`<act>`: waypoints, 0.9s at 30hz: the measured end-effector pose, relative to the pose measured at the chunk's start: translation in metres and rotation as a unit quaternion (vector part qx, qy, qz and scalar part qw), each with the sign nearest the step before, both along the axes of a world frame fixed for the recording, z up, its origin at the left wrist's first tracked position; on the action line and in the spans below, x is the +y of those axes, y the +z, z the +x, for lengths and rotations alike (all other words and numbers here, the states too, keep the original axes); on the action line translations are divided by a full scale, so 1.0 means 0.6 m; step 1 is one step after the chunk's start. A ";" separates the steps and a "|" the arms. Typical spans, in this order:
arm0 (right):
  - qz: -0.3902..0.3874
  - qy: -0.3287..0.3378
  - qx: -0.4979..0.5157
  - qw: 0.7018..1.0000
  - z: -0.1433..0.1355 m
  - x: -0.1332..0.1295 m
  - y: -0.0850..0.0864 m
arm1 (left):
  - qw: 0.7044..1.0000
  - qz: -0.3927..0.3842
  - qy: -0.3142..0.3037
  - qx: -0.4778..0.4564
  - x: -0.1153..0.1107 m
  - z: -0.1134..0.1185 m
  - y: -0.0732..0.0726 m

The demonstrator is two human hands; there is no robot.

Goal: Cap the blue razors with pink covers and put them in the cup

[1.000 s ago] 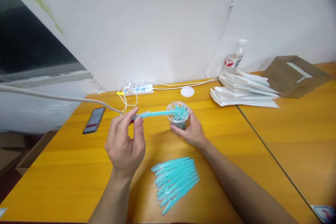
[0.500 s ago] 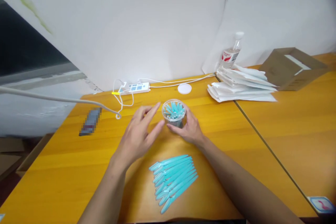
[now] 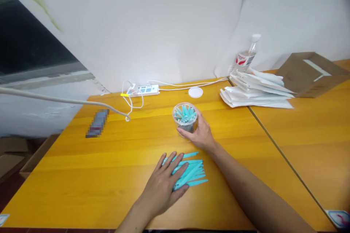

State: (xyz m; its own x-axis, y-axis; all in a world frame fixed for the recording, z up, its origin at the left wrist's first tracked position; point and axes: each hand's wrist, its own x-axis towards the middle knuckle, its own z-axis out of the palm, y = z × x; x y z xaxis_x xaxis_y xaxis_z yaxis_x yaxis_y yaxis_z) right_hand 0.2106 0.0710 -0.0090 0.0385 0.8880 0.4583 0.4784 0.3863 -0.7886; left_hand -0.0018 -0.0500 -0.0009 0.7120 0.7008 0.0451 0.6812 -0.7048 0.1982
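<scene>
Several turquoise sticks (image 3: 191, 174) lie loosely side by side on the wooden table. My left hand (image 3: 165, 180) rests on their left ends with its fingers spread, covering part of them. Beyond the sticks stands a clear round tub (image 3: 185, 116), without its lid and filled with turquoise sticks standing upright. My right hand (image 3: 201, 131) is wrapped round the tub's right side, thumb at the front. A round white lid (image 3: 195, 92) lies flat behind the tub.
A power strip (image 3: 143, 90) with white cables lies by the wall. The phone-like object (image 3: 97, 123) is at the left. White packets (image 3: 255, 91), a bottle (image 3: 244, 58) and a cardboard box (image 3: 308, 74) stand at the back right. A cable (image 3: 68, 101) hangs at the left.
My left hand has moved from beside the tub down onto the loose sticks, which are now bunched and less evenly aligned. My right hand still holds the tub. The view has shifted slightly.
</scene>
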 end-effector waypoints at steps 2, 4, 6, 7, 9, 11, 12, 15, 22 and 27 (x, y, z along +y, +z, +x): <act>0.005 -0.002 -0.001 1.000 0.001 0.002 0.001 | 1.000 -0.008 -0.004 0.004 0.029 0.000 0.006; 0.004 -0.010 -0.001 1.000 0.003 0.004 0.001 | 1.000 -0.012 -0.009 -0.002 0.047 0.000 0.011; 0.002 -0.016 -0.001 1.000 0.006 0.007 0.002 | 1.000 -0.006 -0.014 -0.026 0.049 -0.005 0.014; 0.002 -0.017 -0.001 1.000 0.007 0.007 0.002 | 0.999 0.003 -0.011 -0.046 0.043 -0.009 0.015; 0.003 -0.015 0.000 1.000 0.008 0.008 0.002 | 0.995 0.035 0.014 -0.091 0.022 -0.021 0.014; 0.004 -0.012 0.002 1.000 0.008 0.009 0.002 | 0.988 0.069 0.054 -0.128 -0.006 -0.033 0.010; 0.006 -0.011 0.002 1.000 0.008 0.009 0.001 | 0.984 0.083 0.074 -0.142 -0.019 -0.037 0.007; 0.010 -0.012 0.001 1.000 0.008 0.009 -0.001 | 0.975 0.100 0.107 -0.164 -0.048 -0.039 -0.004; 0.012 -0.021 -0.005 1.000 0.007 0.008 -0.002 | 0.967 0.039 0.110 -0.225 -0.052 -0.035 0.001; 0.011 -0.018 0.001 1.000 0.007 0.009 -0.004 | 0.906 0.008 0.236 -0.351 -0.020 -0.049 0.079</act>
